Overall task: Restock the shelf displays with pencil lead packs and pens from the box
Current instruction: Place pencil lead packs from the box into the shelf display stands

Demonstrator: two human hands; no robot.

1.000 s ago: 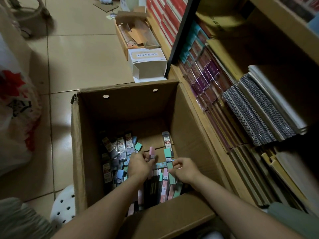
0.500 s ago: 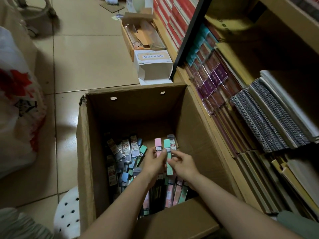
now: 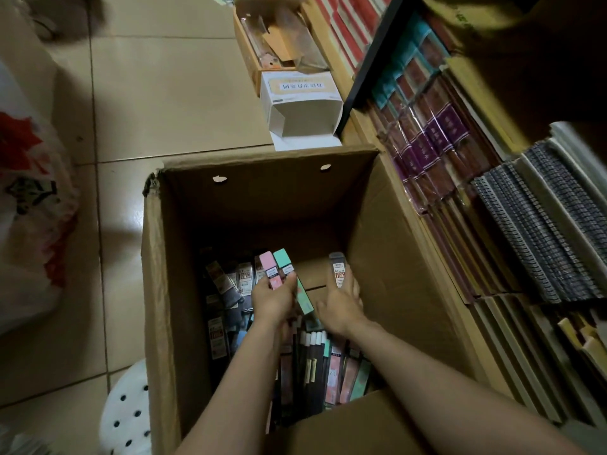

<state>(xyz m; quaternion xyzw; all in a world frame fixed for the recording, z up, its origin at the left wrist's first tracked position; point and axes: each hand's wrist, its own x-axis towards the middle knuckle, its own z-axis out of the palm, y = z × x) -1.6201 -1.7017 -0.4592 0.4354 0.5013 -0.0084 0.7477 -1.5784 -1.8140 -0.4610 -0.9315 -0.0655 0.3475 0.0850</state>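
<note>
Crouched over a tall cardboard box [image 3: 164, 290] on a tiled shop floor, you gather stock for the shelves [image 3: 437, 224] just beside it on your right. Your left hand [image 3: 274, 298] pinches two slim lead packs together, a pink pack [image 3: 267, 262] and a mint-green pack [image 3: 283, 260], their tops fanned upward, probably so the labels can be read and more packs added to the bundle. Your right hand [image 3: 341, 307] curls its fingers round a grey pack [image 3: 338, 267], held upright near the box's right wall, apart from the two in the other hand.

Below both wrists, the remaining packs and pens [image 3: 315, 362] lie loose across the box's bottom, which explains the deep reach: the stock sits low, so each item must be lifted clear of the high walls. Working with both hands looks like a way to collect a handful before turning to the shelf, where purple-banded bundles [image 3: 427, 149] and spiral notebooks [image 3: 538, 234] already stand in rows.

An opened white carton [image 3: 299, 93] rests on the floor beyond the box, and a perforated white stool [image 3: 126, 415] stands by its near-left corner. The gathering step appears well begun; nothing held has reached a display yet.
</note>
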